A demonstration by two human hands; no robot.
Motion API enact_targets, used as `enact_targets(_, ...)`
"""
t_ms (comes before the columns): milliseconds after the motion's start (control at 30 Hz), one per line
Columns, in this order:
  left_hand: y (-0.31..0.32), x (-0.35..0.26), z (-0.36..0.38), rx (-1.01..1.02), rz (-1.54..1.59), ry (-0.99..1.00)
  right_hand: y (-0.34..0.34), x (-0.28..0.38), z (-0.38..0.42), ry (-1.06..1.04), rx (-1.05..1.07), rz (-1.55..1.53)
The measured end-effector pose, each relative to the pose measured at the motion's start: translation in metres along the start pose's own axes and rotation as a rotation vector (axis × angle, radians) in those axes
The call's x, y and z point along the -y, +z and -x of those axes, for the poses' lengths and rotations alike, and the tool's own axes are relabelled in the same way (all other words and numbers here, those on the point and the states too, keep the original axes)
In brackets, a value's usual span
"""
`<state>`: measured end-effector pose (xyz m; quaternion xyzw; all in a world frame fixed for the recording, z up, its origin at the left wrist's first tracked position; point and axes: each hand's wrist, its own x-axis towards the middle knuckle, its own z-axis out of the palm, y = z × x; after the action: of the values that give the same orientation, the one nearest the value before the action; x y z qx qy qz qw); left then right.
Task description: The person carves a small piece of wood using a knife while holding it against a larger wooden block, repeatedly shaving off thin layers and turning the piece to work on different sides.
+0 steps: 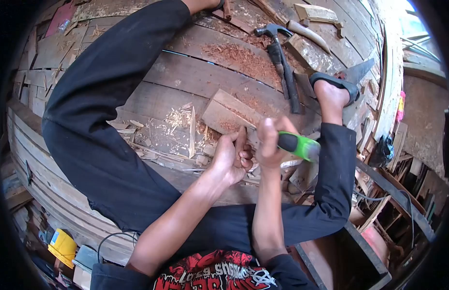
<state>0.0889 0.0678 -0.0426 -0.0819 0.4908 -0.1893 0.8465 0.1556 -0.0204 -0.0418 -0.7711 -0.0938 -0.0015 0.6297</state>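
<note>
A green and black handle, slightly blurred, is gripped in my right hand; it looks like a screwdriver, its thin shaft pointing left to a wooden block. The block lies on the plank floor between my legs, with reddish wood dust on its face. My left hand is at the block's near edge, fingers curled and pressed together; whatever they pinch is too small to name.
A hammer lies beyond the block, beside a dark-handled tool. A saw blade is near my right foot. Wood shavings and offcuts cover the planks. A yellow container stands at lower left.
</note>
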Motion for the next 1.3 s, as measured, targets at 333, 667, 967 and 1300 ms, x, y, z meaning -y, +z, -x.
enact_targets(333,0.0,-0.007,0.004,0.009,0.057,-0.038,0.0,0.029,-0.017,-0.061,0.043,-0.332)
enact_targets(667,0.004,-0.007,0.009,-0.023,0.085,-0.04,-0.006,0.048,-0.023,-0.083,-0.022,-0.38)
enact_targets(967,-0.001,-0.008,0.006,-0.012,0.036,-0.025,-0.001,0.049,-0.021,0.001,-0.016,-0.702)
enact_targets(1300,-0.006,-0.003,0.01,-0.032,-0.009,-0.019,-0.024,0.077,-0.032,-0.059,-0.048,-0.705)
